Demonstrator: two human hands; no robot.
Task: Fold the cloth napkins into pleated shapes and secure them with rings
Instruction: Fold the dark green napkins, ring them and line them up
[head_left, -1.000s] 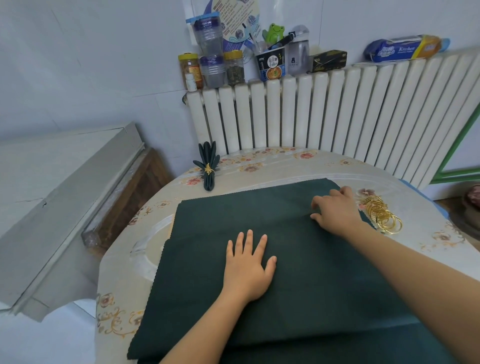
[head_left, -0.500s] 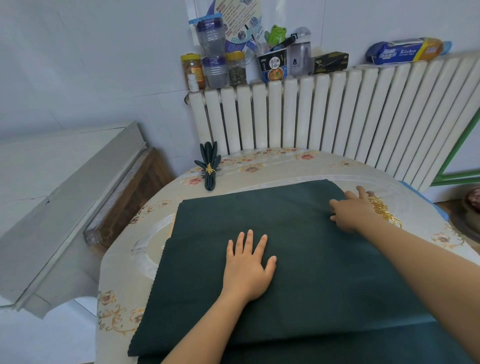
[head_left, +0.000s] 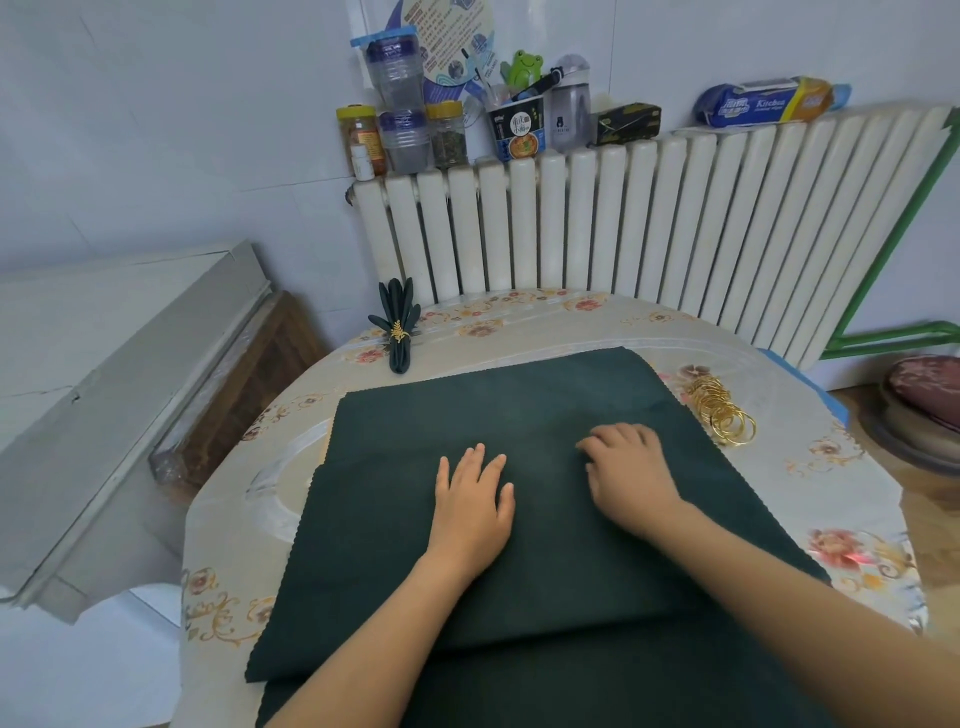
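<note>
Atop the white ribbed radiator (head_left: 623, 218) at 12 o'clock stood clear plastic jars (head_left: 400, 104); one yellow-lidded jar (head_left: 448, 134) held dark dried matter, and an instant-noodle cup (head_left: 518, 132) held pens. The dark green napkin (head_left: 415, 545), a matte woven cloth with zigzag-cut edges, lay flat at the centre of the round, floral-covered surface (head_left: 545, 317), its long axis running from 7 to 1 o'clock, over more green cloth toward 6. The left hand (head_left: 472, 512) rested open, palm down, fingers spread toward 12. The right hand (head_left: 628, 470) lay beside it at 3 o'clock, fingers curled loosely onto the fabric, gripping nothing. A heap of thin gold rings (head_left: 719, 413) sat at 2 o'clock. A finished pleated napkin (head_left: 399, 325), ringed, pointed toward 12 at 11 o'clock.
</note>
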